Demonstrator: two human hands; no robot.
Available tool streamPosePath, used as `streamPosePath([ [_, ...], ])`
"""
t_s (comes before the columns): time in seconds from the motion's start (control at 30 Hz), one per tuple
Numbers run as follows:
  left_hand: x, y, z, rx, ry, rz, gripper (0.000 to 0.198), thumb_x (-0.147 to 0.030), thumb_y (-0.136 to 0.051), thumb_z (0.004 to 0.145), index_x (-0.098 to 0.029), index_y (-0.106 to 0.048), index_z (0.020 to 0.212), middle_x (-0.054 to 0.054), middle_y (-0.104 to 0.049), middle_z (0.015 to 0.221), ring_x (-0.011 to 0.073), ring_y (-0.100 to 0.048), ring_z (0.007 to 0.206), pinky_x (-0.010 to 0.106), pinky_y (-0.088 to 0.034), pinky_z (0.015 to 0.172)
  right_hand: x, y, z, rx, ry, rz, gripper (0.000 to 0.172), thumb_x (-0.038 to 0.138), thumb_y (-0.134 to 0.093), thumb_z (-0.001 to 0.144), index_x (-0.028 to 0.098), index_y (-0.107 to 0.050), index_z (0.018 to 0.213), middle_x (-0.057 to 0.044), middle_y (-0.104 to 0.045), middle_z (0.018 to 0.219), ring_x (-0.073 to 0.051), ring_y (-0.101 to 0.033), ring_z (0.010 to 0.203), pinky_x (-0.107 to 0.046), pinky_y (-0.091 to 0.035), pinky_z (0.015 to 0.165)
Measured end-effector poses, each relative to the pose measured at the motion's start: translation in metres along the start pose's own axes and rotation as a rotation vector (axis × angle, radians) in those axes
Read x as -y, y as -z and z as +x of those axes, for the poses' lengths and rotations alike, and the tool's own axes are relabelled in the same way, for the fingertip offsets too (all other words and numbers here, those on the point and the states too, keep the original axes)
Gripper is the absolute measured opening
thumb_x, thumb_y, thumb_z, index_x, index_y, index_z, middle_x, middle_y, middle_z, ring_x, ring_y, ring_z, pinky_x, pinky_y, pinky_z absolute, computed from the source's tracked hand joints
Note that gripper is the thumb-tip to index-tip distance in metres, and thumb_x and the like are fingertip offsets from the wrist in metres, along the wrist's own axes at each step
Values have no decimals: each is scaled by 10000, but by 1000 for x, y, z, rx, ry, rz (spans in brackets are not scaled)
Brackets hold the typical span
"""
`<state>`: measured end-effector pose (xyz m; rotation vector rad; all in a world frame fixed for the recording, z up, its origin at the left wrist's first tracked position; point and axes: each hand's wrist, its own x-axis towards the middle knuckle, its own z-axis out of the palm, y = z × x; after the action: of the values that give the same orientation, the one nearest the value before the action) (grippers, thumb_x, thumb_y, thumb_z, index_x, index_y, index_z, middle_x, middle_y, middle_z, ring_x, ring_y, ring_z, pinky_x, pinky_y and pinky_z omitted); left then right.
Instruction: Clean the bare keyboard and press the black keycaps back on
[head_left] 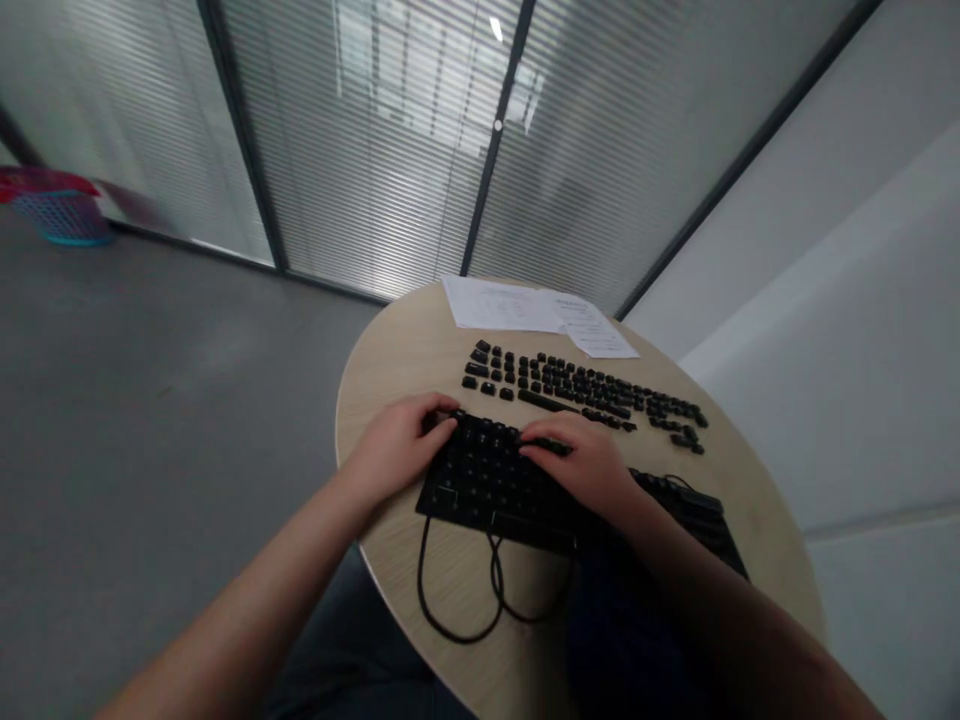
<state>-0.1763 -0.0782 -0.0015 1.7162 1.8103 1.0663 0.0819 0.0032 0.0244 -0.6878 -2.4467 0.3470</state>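
A black keyboard (491,485) lies on the round table, many of its key positions without caps and some caps along its far row. My left hand (405,445) is closed at its far left corner, thumb and forefinger curled around the edge there. Over the far row, my right hand (581,460) is bent, with thumb and forefinger near each other; what lies between their tips is too dark to make out. Beyond both hands, loose black keycaps (577,385) are laid out in keyboard order, with a long spacebar cap (547,401) among them.
Printed paper sheets (510,305) lie at the table's far edge. A black cable (450,636) loops on the near side of the wooden table (390,350). Glass partitions with blinds (375,180) stand behind; a blue and red basket (64,210) is on the floor at far left.
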Motion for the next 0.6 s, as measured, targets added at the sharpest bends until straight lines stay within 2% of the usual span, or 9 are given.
streamPosePath([
  [0.23, -6, 2, -3, -5, 41, 7, 332, -395, -537, 895, -230, -705, 1128, 75, -765, 1134, 264, -702, 1017, 473, -544, 983, -3, -16, 0, 51, 82, -65, 95, 222, -774, 888, 277, -797, 963, 11, -815, 984, -211, -712, 954, -384, -472, 889],
  [0.6, -10, 3, -2, 14, 42, 51, 329, -393, -529, 912, -220, -692, 1140, 87, -761, 1149, 264, -695, 1027, 478, -529, 988, 6, -11, 7, 130, 44, -110, 92, 234, -730, 919, 267, -811, 949, -6, -815, 956, -222, -682, 889, -398, -454, 852],
])
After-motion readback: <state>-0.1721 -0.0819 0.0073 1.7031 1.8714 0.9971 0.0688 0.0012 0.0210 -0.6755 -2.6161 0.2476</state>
